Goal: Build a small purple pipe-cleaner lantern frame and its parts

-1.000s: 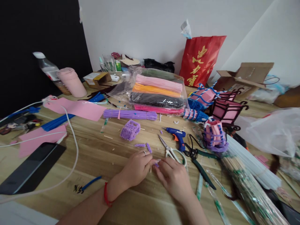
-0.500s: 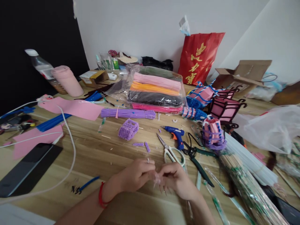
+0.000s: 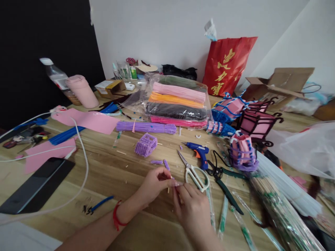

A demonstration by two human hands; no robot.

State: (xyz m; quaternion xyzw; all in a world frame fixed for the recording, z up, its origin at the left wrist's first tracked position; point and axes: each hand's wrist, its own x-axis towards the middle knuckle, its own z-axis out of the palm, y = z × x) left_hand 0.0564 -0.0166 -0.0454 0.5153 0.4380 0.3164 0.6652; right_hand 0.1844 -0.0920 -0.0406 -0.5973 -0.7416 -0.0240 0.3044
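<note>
Low over the near middle of the table, my two hands meet. My left hand (image 3: 154,184), with a red cord at the wrist, pinches a small clear plastic piece (image 3: 178,183) between thumb and forefinger. A bit of purple and a short pale stick end show by these fingertips. From the other side my right hand (image 3: 193,203) is closed, back up, its fingertips at the same plastic; its grip is partly hidden. Short purple chenille pieces (image 3: 166,164) lie just beyond. White-handled scissors (image 3: 197,177) lie beside my right hand, with a blue glue gun (image 3: 198,150) behind them.
A purple openwork chenille frame (image 3: 146,144) stands ahead, before a purple chenille-stem bundle (image 3: 146,127). Green-handled pruners (image 3: 226,190), wrapped wooden sticks (image 3: 277,209) and small lanterns (image 3: 243,153) crowd the right. A phone (image 3: 35,184) and white cable (image 3: 86,164) lie left.
My left hand has shifted slightly and straightened its pinch. My right hand has turned back up and moved lower. The clear plastic stays between them; the view has swung slightly left.
</note>
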